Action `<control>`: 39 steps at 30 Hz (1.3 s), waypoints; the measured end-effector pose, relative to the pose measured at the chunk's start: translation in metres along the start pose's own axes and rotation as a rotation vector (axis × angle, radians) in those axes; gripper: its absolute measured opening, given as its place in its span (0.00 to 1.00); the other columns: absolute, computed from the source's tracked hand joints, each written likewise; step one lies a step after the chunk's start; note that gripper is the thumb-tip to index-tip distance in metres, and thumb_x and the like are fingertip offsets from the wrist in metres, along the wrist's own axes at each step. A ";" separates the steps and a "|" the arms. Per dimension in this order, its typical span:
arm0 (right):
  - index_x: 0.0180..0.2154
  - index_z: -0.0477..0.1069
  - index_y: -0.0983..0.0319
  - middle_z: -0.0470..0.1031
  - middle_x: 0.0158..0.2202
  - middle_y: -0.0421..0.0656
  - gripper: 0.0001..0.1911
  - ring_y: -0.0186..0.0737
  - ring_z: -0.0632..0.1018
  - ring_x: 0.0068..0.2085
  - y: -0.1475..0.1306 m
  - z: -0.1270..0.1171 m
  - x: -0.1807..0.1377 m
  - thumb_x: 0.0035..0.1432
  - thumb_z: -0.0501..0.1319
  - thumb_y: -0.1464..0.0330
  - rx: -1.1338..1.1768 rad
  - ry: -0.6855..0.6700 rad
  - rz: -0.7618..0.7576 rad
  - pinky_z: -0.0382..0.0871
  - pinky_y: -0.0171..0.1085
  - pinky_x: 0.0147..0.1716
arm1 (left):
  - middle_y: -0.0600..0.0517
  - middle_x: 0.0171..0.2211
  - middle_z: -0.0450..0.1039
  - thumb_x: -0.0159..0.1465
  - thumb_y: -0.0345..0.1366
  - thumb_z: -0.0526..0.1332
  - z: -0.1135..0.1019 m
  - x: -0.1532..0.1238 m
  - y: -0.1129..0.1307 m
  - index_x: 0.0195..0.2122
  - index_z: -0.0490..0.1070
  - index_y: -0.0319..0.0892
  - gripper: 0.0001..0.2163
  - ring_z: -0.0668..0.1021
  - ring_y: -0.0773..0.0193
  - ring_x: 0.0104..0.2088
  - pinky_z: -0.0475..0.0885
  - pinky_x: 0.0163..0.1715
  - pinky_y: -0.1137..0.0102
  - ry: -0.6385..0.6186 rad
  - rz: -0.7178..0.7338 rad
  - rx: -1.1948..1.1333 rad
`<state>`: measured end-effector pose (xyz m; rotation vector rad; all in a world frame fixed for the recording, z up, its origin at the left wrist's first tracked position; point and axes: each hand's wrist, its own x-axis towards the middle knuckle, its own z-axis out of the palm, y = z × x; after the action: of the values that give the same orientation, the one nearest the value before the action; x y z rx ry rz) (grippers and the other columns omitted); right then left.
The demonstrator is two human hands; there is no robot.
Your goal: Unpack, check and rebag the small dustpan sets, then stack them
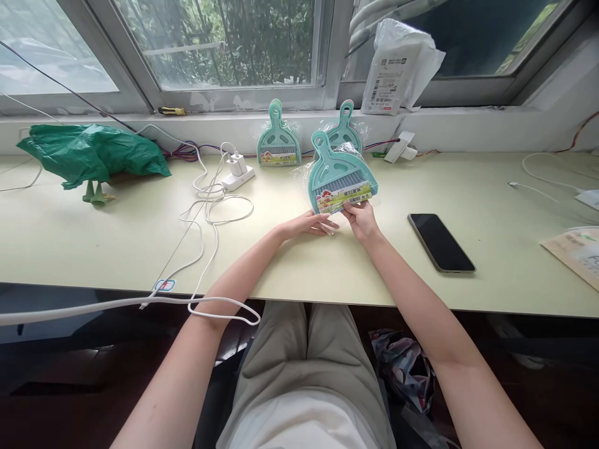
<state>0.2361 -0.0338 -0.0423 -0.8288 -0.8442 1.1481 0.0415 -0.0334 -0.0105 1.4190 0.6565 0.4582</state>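
Observation:
A teal mini dustpan and brush set (339, 171) in clear wrap is raised over the table, handle up and tilted left. Its brush has grey bristles, and a colourful label card runs along the lower edge. My right hand (361, 219) pinches that lower edge near the card's right end. Under the lower left corner lies my left hand (309, 226), palm up with fingers stretched out, at or close to the wrap. Two similar teal dustpan sets lean against the wall behind: one at left (279, 140), the other (345, 128) partly hidden by the held set.
A black phone (442, 243) lies to the right. White cables (213, 215) and a power strip (238, 179) spread at left, one cable crossing my left forearm. A green plastic bag (96, 156) sits far left. On the sill are a screwdriver (171, 111) and a white package (397, 68).

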 end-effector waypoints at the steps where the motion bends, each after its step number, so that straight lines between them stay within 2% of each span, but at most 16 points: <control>1: 0.41 0.66 0.55 0.77 0.46 0.39 0.26 0.44 0.76 0.54 0.000 0.001 0.000 0.39 0.73 0.68 -0.001 -0.005 -0.001 0.72 0.48 0.57 | 0.39 0.57 0.71 0.60 0.53 0.60 -0.004 -0.001 0.002 0.60 0.62 0.45 0.29 0.78 0.52 0.51 0.72 0.50 0.57 -0.007 -0.005 -0.023; 3: 0.40 0.66 0.55 0.77 0.46 0.39 0.26 0.45 0.76 0.54 -0.001 0.003 -0.001 0.39 0.73 0.67 -0.006 -0.022 0.001 0.72 0.49 0.57 | 0.42 0.60 0.67 0.60 0.53 0.59 -0.014 -0.003 0.004 0.60 0.62 0.49 0.29 0.74 0.49 0.56 0.72 0.49 0.56 0.081 0.035 -0.051; 6: 0.40 0.66 0.55 0.78 0.46 0.38 0.26 0.45 0.76 0.54 0.000 0.007 -0.004 0.38 0.74 0.67 0.004 -0.062 0.019 0.72 0.50 0.57 | 0.47 0.61 0.66 0.60 0.50 0.60 -0.025 -0.002 0.004 0.60 0.63 0.51 0.27 0.69 0.51 0.61 0.69 0.54 0.58 0.259 0.219 -0.106; 9: 0.40 0.67 0.55 0.78 0.45 0.39 0.26 0.46 0.77 0.54 0.000 0.010 -0.007 0.38 0.74 0.66 0.002 -0.112 0.051 0.72 0.50 0.57 | 0.48 0.58 0.70 0.60 0.51 0.59 -0.027 0.001 -0.001 0.58 0.66 0.47 0.26 0.70 0.51 0.60 0.66 0.56 0.57 0.283 0.310 -0.206; 13: 0.39 0.67 0.56 0.78 0.45 0.41 0.26 0.47 0.77 0.54 -0.002 0.012 -0.009 0.38 0.75 0.65 -0.008 -0.140 0.060 0.72 0.51 0.56 | 0.44 0.54 0.74 0.59 0.52 0.61 -0.024 0.003 -0.005 0.52 0.72 0.42 0.25 0.73 0.49 0.57 0.65 0.57 0.56 0.105 0.170 -0.255; 16: 0.39 0.67 0.56 0.79 0.45 0.41 0.25 0.48 0.77 0.53 -0.003 0.013 -0.010 0.38 0.75 0.64 -0.009 -0.125 0.038 0.72 0.52 0.56 | 0.43 0.54 0.74 0.58 0.49 0.64 -0.022 0.002 -0.003 0.52 0.72 0.41 0.24 0.72 0.49 0.58 0.64 0.59 0.56 0.055 0.228 -0.279; 20: 0.40 0.67 0.56 0.78 0.45 0.40 0.25 0.46 0.77 0.53 -0.002 0.014 -0.010 0.40 0.74 0.64 -0.023 -0.112 0.011 0.71 0.52 0.57 | 0.41 0.54 0.74 0.58 0.48 0.65 -0.022 0.000 0.000 0.52 0.71 0.40 0.24 0.72 0.48 0.58 0.62 0.59 0.53 0.097 0.323 -0.284; 28: 0.40 0.67 0.56 0.78 0.45 0.39 0.24 0.45 0.77 0.53 -0.001 0.009 -0.006 0.40 0.73 0.66 -0.030 -0.058 0.008 0.73 0.50 0.56 | 0.42 0.54 0.73 0.53 0.39 0.68 -0.019 0.008 -0.009 0.51 0.68 0.42 0.24 0.74 0.50 0.55 0.68 0.53 0.56 0.281 0.244 -0.140; 35: 0.41 0.67 0.57 0.78 0.46 0.42 0.22 0.46 0.77 0.54 -0.001 0.008 -0.005 0.43 0.72 0.68 -0.065 -0.034 0.069 0.72 0.49 0.57 | 0.45 0.52 0.73 0.56 0.37 0.64 -0.013 0.007 -0.008 0.53 0.62 0.44 0.23 0.79 0.59 0.43 0.74 0.46 0.60 0.341 0.142 -0.154; 39: 0.43 0.68 0.56 0.78 0.48 0.41 0.22 0.45 0.78 0.53 -0.005 0.011 -0.006 0.47 0.72 0.61 -0.053 -0.103 0.089 0.72 0.47 0.57 | 0.46 0.45 0.77 0.58 0.37 0.60 -0.009 0.009 -0.005 0.57 0.60 0.42 0.25 0.82 0.58 0.35 0.76 0.39 0.61 0.372 0.115 -0.229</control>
<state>0.2273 -0.0397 -0.0343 -0.8638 -0.9334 1.2601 0.0420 -0.0217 -0.0170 1.1668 0.7943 0.8740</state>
